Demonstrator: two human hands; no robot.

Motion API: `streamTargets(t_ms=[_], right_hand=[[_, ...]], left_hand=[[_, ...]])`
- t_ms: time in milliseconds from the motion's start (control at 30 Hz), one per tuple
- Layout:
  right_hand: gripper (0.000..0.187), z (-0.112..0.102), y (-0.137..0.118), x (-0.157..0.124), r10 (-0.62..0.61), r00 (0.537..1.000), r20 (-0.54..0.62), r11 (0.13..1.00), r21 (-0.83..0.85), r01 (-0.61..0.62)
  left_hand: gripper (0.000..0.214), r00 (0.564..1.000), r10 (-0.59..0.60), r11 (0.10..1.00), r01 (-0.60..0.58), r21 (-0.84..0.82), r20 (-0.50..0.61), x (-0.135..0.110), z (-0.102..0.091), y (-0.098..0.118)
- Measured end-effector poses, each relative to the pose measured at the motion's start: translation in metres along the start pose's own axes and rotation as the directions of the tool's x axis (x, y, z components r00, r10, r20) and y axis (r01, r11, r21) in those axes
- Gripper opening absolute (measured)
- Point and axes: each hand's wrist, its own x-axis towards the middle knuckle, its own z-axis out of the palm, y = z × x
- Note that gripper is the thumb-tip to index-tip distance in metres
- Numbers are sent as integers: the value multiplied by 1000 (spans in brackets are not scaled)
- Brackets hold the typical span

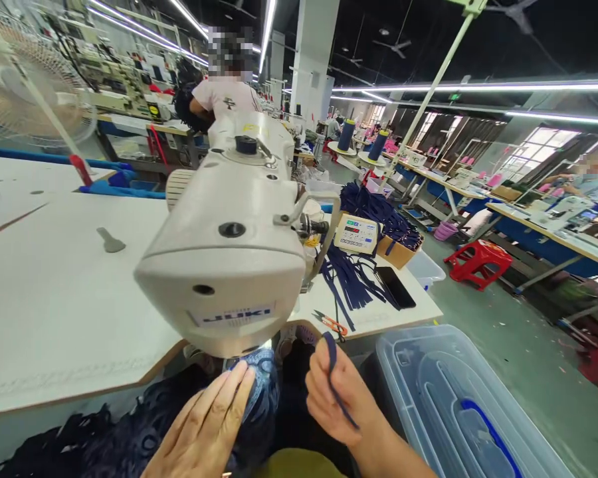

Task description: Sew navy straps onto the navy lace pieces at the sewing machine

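One bare left hand [204, 421] lay with straight fingers on a crumpled, faded-blue cloth [265, 382], by the notched front edge of a white table [80, 285], under the head of a big white sewing machine [224, 265]. Its thumb was hidden. The bare right hand [341, 405] pinched a thin dark-blue cloth strip [332, 364]. Orange-handled metal snips [335, 324] sat near the table's front edge. This step looked like steadying the faded-blue cloth; the next move seemed to need the strip brought to it.

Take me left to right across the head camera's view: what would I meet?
Small grey flat piece → left hand laid on blue fabric → right hand holding a navy strip → black phone → red stool.
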Motion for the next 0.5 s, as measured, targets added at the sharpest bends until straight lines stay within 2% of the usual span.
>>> streamTargets(t_ms=[67, 100, 133, 200, 267, 400, 500], right_hand=[[34, -4, 10, 18, 38, 996, -84, 996, -79, -45], [36, -7, 14, 27, 26, 988, -151, 988, -147, -48], [34, -12, 17, 36, -4, 977, -212, 972, -229, -46], [24, -20, 22, 50, -83, 955, -285, 917, -398, -39], [20, -26, 25, 57, -148, 949, -278, 852, -524, -20], [13, -29, 30, 55, -225, 953, -202, 740, -672, 32], [12, -29, 34, 52, -290, 942, -169, 607, -793, 44]], left_hand=[[87, 999, 46, 998, -45, 48, -2, 1, -2, 0], [92, 996, 92, 992, -90, 92, -19, 4, -2, 0], [87, 990, 135, 981, -128, 143, -41, 7, -2, -1], [62, 981, 172, 960, -148, 238, -87, 14, -3, -1], [39, 977, 192, 950, -161, 267, -94, 18, -5, -1], [40, 948, 317, 932, -308, 192, -18, 11, -7, -5], [40, 968, 251, 965, -250, 80, -5, 2, -6, -8]])
